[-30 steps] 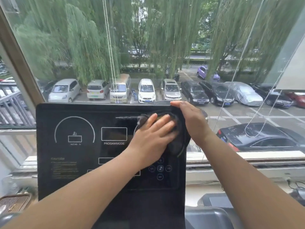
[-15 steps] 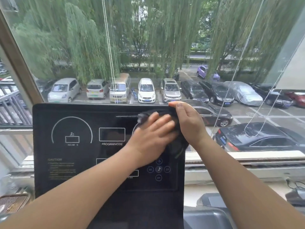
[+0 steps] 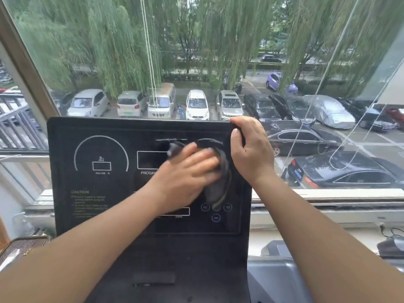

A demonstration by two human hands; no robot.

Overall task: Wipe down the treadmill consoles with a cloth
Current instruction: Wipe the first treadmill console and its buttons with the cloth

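The treadmill console [image 3: 105,193] stands upright just in front of the person, a black panel set against the window [image 3: 196,51], with the cloth [image 3: 220,184] on the upper right part of its face. The left hand [image 3: 185,173] presses that dark cloth flat to the panel, fingers straight and lying close together; the hand is blurred, so I judge it to be mid-stroke. A loose tail of cloth hangs below the palm, reaching almost to the round buttons [image 3: 216,218].

To do this step well, the palm should stay flat with even pressure and the strokes should overlap, working from this right-hand area across to the incline dial [image 3: 101,154] and the caution label [image 3: 89,204], which look not yet reached. The hanging tail would do better folded under the hand, so that the whole pad wipes rather than drags. A light touch over the buttons seems wise, in case they respond to pressure.

The right hand [image 3: 251,149] braces the panel at its top right corner: the fingers are curled over the top edge and the thumb lies on the front, clamped on the corner. Its forearm rises from the lower right with the wrist nearly straight. The left forearm comes up from the lower left and crosses the lower face of the panel.
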